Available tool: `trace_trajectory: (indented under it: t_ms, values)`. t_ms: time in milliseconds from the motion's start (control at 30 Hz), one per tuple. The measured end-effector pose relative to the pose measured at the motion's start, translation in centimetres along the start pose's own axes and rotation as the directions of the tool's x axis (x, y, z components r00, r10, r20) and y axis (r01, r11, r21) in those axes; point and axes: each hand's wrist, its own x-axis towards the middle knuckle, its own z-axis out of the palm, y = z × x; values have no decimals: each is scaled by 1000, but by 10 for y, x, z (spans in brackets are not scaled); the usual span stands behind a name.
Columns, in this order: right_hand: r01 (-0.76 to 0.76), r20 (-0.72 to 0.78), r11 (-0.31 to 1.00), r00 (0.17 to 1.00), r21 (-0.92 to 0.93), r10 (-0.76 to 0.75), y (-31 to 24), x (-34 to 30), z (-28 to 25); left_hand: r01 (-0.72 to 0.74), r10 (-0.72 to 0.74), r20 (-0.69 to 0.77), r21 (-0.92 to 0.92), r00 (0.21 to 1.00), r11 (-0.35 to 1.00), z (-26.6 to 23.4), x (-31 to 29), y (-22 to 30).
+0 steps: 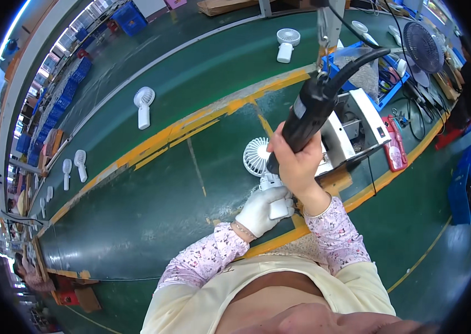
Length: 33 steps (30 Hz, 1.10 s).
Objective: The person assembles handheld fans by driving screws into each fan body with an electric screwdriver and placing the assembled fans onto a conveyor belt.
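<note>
Fan (255, 157) at the bench (157, 206) before you: head away, handle (279, 209) toward you, long axis leaning slightly left. Your gloved left hand (260, 212) closes round the handle; your right hand (301, 164) grips the driver (306, 116), slanting down to the fan.

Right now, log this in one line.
left hand: gloved, holding white fan | right hand: bare, gripping black corded tool | tool end: near fan neck, contact unclear
</note>
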Motion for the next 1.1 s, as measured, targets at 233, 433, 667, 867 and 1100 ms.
trace_trajectory:
  t_ms: [233,433,667,867,1100]
  values:
    - [-36,123,997,992,-61,43,3,-16,5,-316,301,125,579,945,751,-25,4,-13]
    - [-70,139,985,986,-158,92,20,-27,0,-432,295,366,878,883,204,-21,-6,-3]
    - [-127,177,985,973,-117,147,25,-24,-2,-464,370,455,883,810,-70,-12,-11,5]
    - [-163,326,983,937,85,127,12,-21,-6,-10,3,31,206,1000,978,-24,-3,1]
    - [79,199,997,977,18,-81,-1,-8,-14,-201,205,30,383,978,902,-9,11,104]
